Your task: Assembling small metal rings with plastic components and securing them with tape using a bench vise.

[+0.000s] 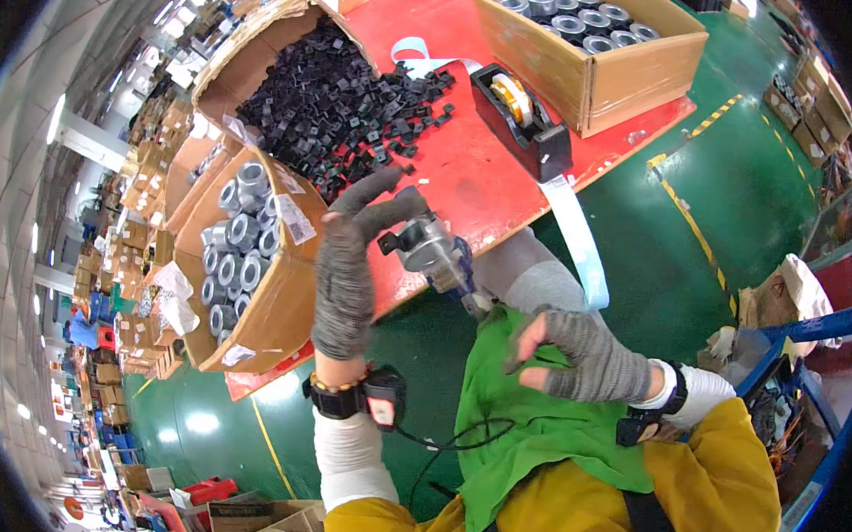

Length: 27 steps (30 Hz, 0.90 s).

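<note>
My left hand (pixel 348 271), in a grey knit fingerless-looking glove, reaches over the red table's near edge with its fingers stretched and apart. Just right of its fingertips is a shiny metal cylindrical part (pixel 429 250), with a black clip (pixel 389 243) at its left side. The part sits on a dark blue metal holder (pixel 466 280); I cannot tell whether my fingers touch it. Beyond the fingertips spreads a heap of small black clips (pixel 310 93). My right hand (pixel 596 359), gloved alike, hovers over the green apron (pixel 505 407), thumb and fingers apart, nothing visible in it.
An open carton (pixel 295 258) of metal rings stands at the table's left, and another carton (pixel 642 79) of rings at the far right. Between them, a black tape dispenser (pixel 527 126) sits on the red table (pixel 450 185). A pale strip (pixel 579 241) hangs off the edge.
</note>
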Each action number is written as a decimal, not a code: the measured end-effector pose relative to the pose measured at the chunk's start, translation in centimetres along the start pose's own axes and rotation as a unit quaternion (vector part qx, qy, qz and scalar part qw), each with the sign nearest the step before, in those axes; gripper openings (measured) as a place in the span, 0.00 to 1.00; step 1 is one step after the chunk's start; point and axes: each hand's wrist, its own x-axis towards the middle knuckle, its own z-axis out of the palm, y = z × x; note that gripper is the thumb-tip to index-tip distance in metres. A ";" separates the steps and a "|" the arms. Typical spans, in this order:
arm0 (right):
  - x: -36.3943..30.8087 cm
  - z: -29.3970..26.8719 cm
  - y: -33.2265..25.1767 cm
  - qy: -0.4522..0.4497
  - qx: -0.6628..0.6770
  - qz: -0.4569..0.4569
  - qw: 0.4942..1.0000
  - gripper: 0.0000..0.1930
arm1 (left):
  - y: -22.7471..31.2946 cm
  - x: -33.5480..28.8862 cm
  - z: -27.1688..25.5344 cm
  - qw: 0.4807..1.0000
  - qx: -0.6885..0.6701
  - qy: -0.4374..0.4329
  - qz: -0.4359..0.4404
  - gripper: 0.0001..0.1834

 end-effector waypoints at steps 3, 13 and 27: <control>1.4 1.8 -0.5 -0.009 0.056 0.008 0.998 0.09 | -3.5 -0.4 -2.7 0.999 0.027 -0.012 0.015 0.39; 1.9 2.7 1.1 0.014 -0.012 0.040 0.999 0.11 | -10.6 -1.4 -2.6 0.995 -0.057 0.000 -0.078 0.42; 2.1 3.3 2.4 0.050 -0.012 0.067 0.996 0.08 | -8.7 0.0 -0.9 0.944 -0.280 -0.014 -0.175 0.49</control>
